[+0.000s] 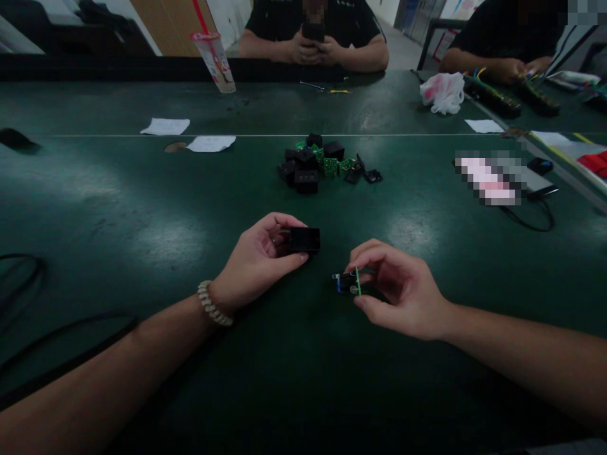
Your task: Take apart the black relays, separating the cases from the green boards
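Between the thumb and fingers of my left hand (pixel 263 249) is a small black plastic case (pixel 305 240), its open side turned toward the right. My right hand (pixel 403 287) pinches a small circuit board (pixel 358 282) by its edges. The board stands upright, and its components, some black and one blue, point left toward the case. A gap separates the two parts above the table. Farther back lies a pile of black plastic cases (pixel 306 181) mixed with green circuit boards (pixel 331 167).
Paper slips (pixel 211 144) lie back left near a cup with a straw (pixel 219 66). A plastic bag (pixel 443 93), a cable (pixel 545 218) and other wired boards (pixel 496 98) are at right. Two people sit across the green table (pixel 142 189). Black cables (pixel 71 338) run at left.
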`<state>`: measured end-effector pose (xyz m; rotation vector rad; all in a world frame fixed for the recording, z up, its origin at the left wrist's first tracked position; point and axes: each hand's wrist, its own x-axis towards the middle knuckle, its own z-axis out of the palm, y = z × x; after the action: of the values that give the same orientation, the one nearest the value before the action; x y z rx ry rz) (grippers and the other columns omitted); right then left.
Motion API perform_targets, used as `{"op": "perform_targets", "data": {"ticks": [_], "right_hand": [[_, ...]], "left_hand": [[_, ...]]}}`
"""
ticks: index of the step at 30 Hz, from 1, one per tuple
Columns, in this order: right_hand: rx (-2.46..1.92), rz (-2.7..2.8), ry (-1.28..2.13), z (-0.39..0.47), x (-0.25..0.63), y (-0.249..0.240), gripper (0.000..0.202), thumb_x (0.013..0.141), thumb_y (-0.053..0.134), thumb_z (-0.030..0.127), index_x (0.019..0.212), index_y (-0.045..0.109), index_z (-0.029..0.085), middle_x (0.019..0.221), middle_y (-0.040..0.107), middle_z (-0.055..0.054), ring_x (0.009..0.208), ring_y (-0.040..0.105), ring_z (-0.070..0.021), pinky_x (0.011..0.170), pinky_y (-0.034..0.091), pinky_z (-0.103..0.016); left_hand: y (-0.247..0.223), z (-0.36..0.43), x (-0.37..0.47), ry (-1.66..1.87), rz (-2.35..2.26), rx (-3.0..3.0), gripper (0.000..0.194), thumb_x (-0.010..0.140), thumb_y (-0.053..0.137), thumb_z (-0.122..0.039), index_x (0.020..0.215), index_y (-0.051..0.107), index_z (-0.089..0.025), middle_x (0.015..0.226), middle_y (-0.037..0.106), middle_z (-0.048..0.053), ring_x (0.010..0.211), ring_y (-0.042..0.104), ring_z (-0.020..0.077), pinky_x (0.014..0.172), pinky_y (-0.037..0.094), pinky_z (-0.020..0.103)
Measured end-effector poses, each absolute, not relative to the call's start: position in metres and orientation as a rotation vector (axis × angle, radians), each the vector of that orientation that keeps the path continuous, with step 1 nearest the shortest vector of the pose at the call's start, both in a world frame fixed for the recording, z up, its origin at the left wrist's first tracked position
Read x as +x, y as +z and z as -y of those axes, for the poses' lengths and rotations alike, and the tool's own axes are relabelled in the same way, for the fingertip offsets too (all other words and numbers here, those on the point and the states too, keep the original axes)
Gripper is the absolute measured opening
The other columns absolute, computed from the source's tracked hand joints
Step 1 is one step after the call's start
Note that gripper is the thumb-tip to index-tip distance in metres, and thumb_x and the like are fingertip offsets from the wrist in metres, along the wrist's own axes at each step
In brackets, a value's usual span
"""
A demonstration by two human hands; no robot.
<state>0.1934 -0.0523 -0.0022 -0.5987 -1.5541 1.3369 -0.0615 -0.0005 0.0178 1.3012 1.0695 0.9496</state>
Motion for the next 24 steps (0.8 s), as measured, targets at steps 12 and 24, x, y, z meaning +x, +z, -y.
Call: {"op": "perform_targets", "data": {"ticks": [12, 24], "right_hand": [[-0.718, 1.565, 1.274, 0.0497, 0.1943, 0.0002, 0.040, 0.083, 0.085, 0.010, 0.117, 0.074, 0.026, 0.111, 0.076, -0.005, 0.103, 0.074, -0.0183, 0.093, 0.062, -0.035], [-0.600, 1.506, 1.394, 0.0491, 0.1936, -0.0003, 0.044, 0.082, 0.083, 0.003, 0.117, 0.070, 0.024, 0.120, 0.072, -0.007, 0.113, 0.075, -0.0184, 0.095, 0.066, -0.034]], "left_hand": [[0.0178, 0.0013, -0.0619, 0.947, -1.065, 1.308, 0.047, 0.071, 0.091, -0.013, 0.111, 0.067, -0.017, 0.115, 0.077, 0.006, 0.109, 0.075, 0.0232, 0.103, 0.062, 0.043], [0.0187, 0.0009, -0.0614, 0.937, -1.073, 1.320, 0.048, 0.071, 0.091, -0.016, 0.112, 0.065, -0.018, 0.116, 0.076, 0.007, 0.111, 0.075, 0.0237, 0.104, 0.061, 0.042]]}}
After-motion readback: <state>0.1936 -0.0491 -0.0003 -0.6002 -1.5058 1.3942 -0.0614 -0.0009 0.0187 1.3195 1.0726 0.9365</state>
